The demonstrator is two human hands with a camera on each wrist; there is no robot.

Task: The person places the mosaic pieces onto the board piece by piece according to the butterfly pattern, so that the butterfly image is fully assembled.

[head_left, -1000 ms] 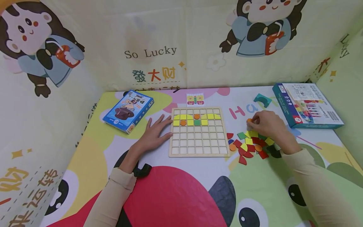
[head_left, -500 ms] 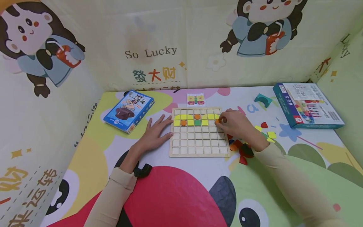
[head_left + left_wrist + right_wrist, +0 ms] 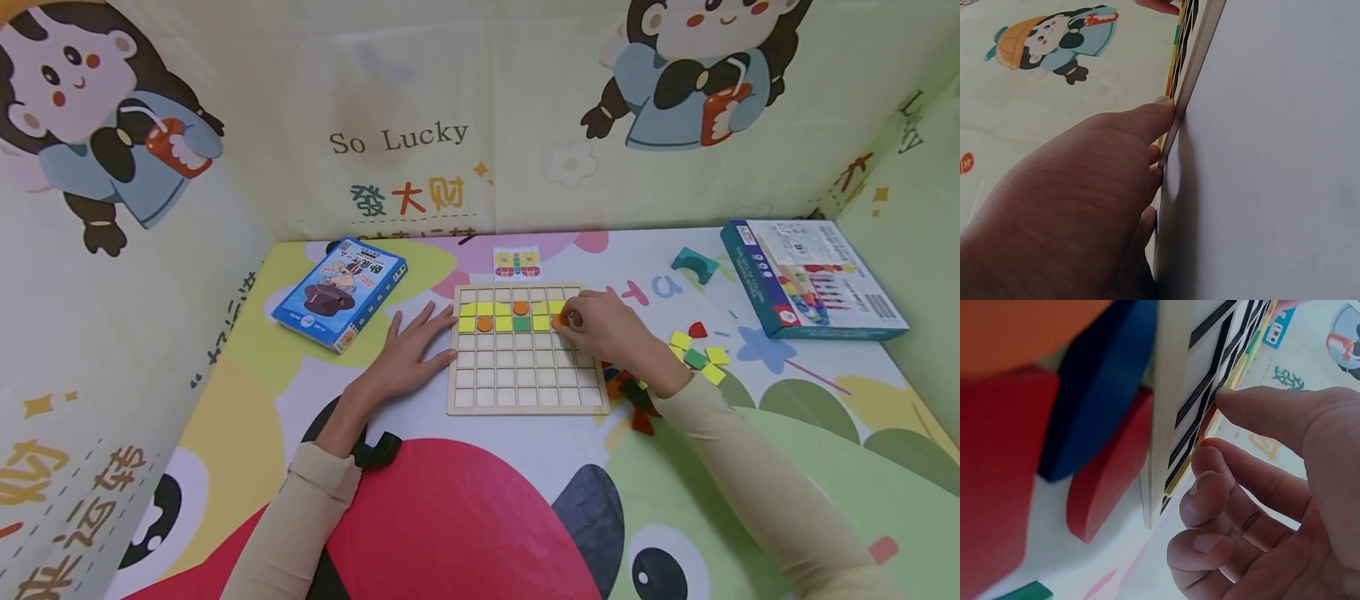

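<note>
A square wooden grid board [image 3: 525,410] lies mid-table. Its second and third rows hold yellow pieces [image 3: 477,309], a green square [image 3: 522,323] and orange discs [image 3: 521,307]. My left hand [image 3: 401,358] lies flat with fingers spread, thumb and fingertips at the board's left edge. Over the third row, toward the right side, my right hand [image 3: 611,333] pinches another orange disc [image 3: 557,321] between thumb and index finger; in the right wrist view this disc [image 3: 1209,422] shows edge-on at the board's surface. Part of the board's upper right is hidden beneath that hand.
Loose coloured pieces [image 3: 696,359] lie right of the board, partly under the right forearm. A butterfly picture card [image 3: 517,263] sits behind the board. A blue box [image 3: 341,293] stands left, a teal box [image 3: 817,279] right, a teal arch block [image 3: 695,265] near it.
My right hand has carried the orange disc left from the loose pieces to the board, then slightly further left along the third row. My left hand has stayed at the board's edge.
</note>
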